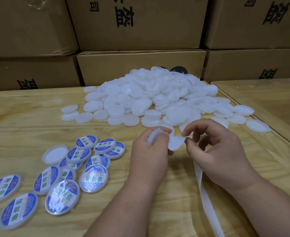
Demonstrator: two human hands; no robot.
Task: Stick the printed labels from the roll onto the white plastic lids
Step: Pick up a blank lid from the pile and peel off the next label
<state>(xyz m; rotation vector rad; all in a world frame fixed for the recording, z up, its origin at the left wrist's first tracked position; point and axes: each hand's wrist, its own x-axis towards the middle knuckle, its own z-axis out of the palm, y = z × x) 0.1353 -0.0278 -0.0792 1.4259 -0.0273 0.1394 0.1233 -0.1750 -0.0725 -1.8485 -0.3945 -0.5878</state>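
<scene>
Over the pale wooden table (38, 113), my left hand (151, 151) grips a round white plastic lid (155, 135) on edge while my right hand (214, 151) pinches a round label (176, 141) showing its white back beside it; I should centre the label, then smooth outward.

Light wood tabletop (29, 120) in front of me. Big heap of blank white lids (151, 98) at its far middle, labelled lids (59, 173) scattered near left, white backing strip (207, 202) trailing off the near right edge.
</scene>
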